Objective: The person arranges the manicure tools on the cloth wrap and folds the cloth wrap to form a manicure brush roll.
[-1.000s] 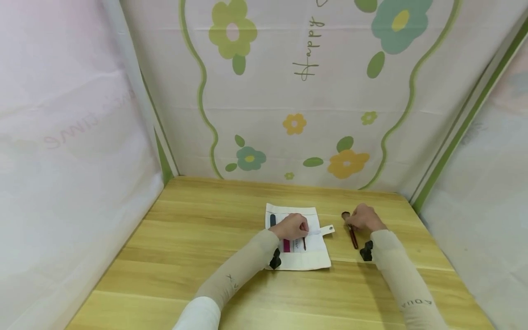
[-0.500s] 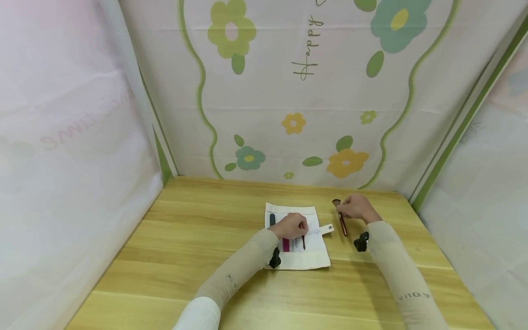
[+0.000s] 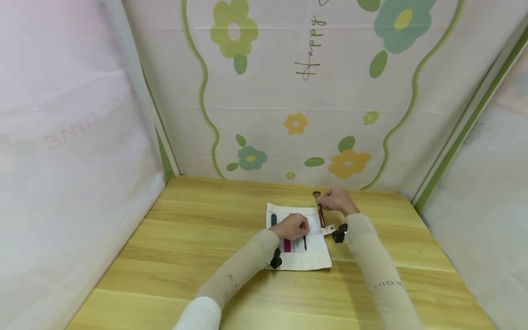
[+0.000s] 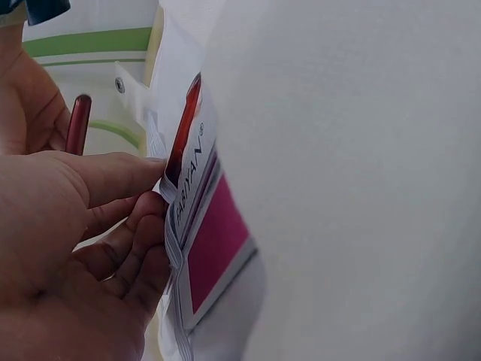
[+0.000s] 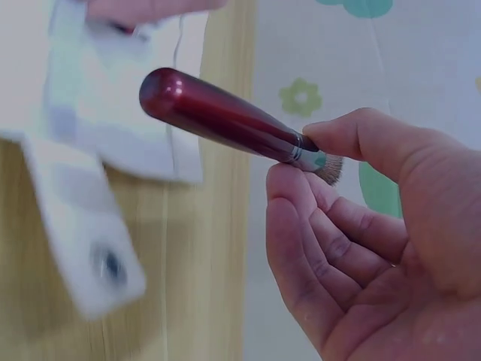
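A white fabric case (image 3: pixel 305 260) lies unfolded on the table. My left hand (image 3: pixel 292 227) rests over it, pinching the gathered edge of its inner pocket (image 4: pixel 174 241) between thumb and fingers. A slim tool with a red handle (image 4: pixel 185 124) sits in that pocket beside a magenta-and-white printed card (image 4: pixel 218 244). Over the case's right side, my right hand (image 3: pixel 337 200) holds a makeup brush (image 3: pixel 321 215) near its bristles. In the right wrist view, thumb and fingertips pinch the silver collar of the brush (image 5: pixel 218 113), its glossy dark-red handle pointing toward the case.
A snap strap (image 5: pixel 83 226) sticks out from the case's right edge. Near its left edge sits a dark, rounded item (image 3: pixel 273 220). The wooden table (image 3: pixel 206 215) extends around the case, with flowered cloth walls (image 3: pixel 255 91) at the back and sides.
My right hand has carried the brush leftward and slightly away from me, from the table right of the case to the case's right side. The left hand has stayed in place.
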The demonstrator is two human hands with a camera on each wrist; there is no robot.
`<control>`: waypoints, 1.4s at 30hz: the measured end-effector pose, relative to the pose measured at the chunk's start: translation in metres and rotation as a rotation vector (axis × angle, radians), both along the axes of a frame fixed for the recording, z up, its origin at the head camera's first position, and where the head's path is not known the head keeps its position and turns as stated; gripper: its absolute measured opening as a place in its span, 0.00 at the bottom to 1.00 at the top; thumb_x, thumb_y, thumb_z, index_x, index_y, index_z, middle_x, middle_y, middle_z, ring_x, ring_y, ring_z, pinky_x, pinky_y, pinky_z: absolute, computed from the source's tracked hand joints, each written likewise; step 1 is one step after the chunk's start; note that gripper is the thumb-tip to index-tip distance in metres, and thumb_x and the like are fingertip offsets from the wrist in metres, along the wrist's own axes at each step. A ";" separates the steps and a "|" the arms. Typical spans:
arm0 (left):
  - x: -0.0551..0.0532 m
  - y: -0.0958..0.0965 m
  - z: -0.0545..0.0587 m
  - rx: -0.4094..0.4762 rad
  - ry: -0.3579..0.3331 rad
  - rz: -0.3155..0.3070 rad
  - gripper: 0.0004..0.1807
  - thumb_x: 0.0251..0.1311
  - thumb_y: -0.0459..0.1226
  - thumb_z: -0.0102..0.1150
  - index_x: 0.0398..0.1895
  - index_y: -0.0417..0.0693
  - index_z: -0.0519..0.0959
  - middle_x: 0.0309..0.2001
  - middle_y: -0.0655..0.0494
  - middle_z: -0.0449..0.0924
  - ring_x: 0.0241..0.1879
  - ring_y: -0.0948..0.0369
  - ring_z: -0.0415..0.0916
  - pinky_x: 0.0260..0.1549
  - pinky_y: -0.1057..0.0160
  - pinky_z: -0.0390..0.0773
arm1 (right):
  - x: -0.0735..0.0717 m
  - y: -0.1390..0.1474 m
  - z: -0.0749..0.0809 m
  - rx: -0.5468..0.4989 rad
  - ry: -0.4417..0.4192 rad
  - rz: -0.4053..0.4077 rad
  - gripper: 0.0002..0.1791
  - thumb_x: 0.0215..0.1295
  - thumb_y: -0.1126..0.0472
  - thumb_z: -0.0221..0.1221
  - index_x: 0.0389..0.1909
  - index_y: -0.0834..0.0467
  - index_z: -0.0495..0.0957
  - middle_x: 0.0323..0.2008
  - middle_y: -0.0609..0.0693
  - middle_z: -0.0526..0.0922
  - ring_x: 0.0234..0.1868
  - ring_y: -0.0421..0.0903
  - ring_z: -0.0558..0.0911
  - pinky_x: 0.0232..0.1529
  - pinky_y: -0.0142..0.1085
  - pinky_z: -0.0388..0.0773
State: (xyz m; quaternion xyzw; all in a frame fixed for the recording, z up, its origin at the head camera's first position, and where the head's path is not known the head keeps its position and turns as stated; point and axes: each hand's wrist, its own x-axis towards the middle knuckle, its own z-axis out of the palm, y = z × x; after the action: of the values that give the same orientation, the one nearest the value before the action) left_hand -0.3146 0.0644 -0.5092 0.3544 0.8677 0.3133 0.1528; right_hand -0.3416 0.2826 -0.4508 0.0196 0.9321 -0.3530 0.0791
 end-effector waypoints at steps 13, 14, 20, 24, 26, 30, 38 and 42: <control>-0.002 0.000 0.002 -0.015 0.011 0.005 0.08 0.75 0.33 0.58 0.39 0.43 0.86 0.32 0.59 0.81 0.29 0.68 0.72 0.37 0.72 0.74 | -0.013 -0.026 -0.023 -0.064 0.156 -0.090 0.13 0.66 0.54 0.67 0.30 0.61 0.88 0.30 0.54 0.91 0.37 0.55 0.90 0.36 0.36 0.80; -0.002 0.000 0.002 -0.016 0.010 0.006 0.08 0.75 0.33 0.58 0.39 0.43 0.86 0.32 0.59 0.81 0.30 0.68 0.72 0.37 0.72 0.74 | -0.014 -0.026 -0.025 -0.063 0.165 -0.094 0.13 0.66 0.54 0.67 0.30 0.61 0.88 0.30 0.53 0.91 0.37 0.55 0.90 0.36 0.36 0.81; -0.002 0.000 0.002 -0.012 -0.005 0.012 0.08 0.75 0.33 0.58 0.39 0.43 0.86 0.33 0.59 0.81 0.30 0.68 0.72 0.38 0.71 0.74 | -0.014 -0.026 -0.036 -0.045 0.190 -0.098 0.12 0.65 0.55 0.68 0.28 0.60 0.89 0.23 0.50 0.88 0.31 0.52 0.87 0.32 0.34 0.77; -0.001 -0.001 0.002 -0.008 -0.006 0.011 0.07 0.75 0.33 0.58 0.39 0.43 0.85 0.32 0.58 0.81 0.30 0.68 0.72 0.37 0.71 0.75 | -0.012 -0.027 -0.040 -0.030 0.199 -0.076 0.12 0.64 0.56 0.68 0.28 0.60 0.89 0.22 0.50 0.88 0.27 0.45 0.84 0.33 0.34 0.78; -0.001 -0.001 0.002 -0.006 -0.001 0.005 0.07 0.75 0.33 0.58 0.39 0.43 0.85 0.32 0.58 0.81 0.29 0.68 0.72 0.37 0.71 0.74 | -0.010 -0.028 -0.041 -0.026 0.191 -0.071 0.11 0.64 0.56 0.69 0.27 0.60 0.89 0.23 0.51 0.88 0.26 0.43 0.83 0.34 0.34 0.79; -0.001 -0.003 0.002 -0.003 0.007 -0.004 0.08 0.76 0.33 0.57 0.38 0.44 0.84 0.31 0.59 0.80 0.29 0.68 0.72 0.36 0.71 0.74 | -0.005 -0.032 -0.041 -0.023 0.164 -0.054 0.12 0.66 0.56 0.68 0.28 0.61 0.90 0.26 0.55 0.90 0.27 0.45 0.83 0.33 0.35 0.79; 0.000 -0.003 0.002 0.010 0.038 -0.034 0.10 0.76 0.31 0.55 0.37 0.41 0.84 0.27 0.59 0.77 0.25 0.68 0.70 0.34 0.72 0.72 | 0.001 -0.036 -0.044 -0.027 0.004 -0.068 0.13 0.67 0.55 0.68 0.28 0.60 0.89 0.25 0.53 0.88 0.25 0.46 0.82 0.26 0.34 0.76; -0.001 -0.003 0.003 0.008 0.045 -0.040 0.09 0.75 0.31 0.55 0.39 0.40 0.85 0.27 0.60 0.77 0.26 0.70 0.70 0.35 0.73 0.73 | 0.003 -0.036 -0.046 -0.022 -0.049 -0.046 0.15 0.66 0.55 0.68 0.24 0.62 0.87 0.22 0.54 0.87 0.20 0.44 0.78 0.21 0.34 0.72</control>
State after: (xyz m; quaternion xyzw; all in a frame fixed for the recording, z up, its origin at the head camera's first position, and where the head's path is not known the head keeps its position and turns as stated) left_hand -0.3152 0.0618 -0.5066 0.3790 0.8625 0.3057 0.1381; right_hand -0.3389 0.2470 -0.4966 0.0488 0.9252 -0.3645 0.0939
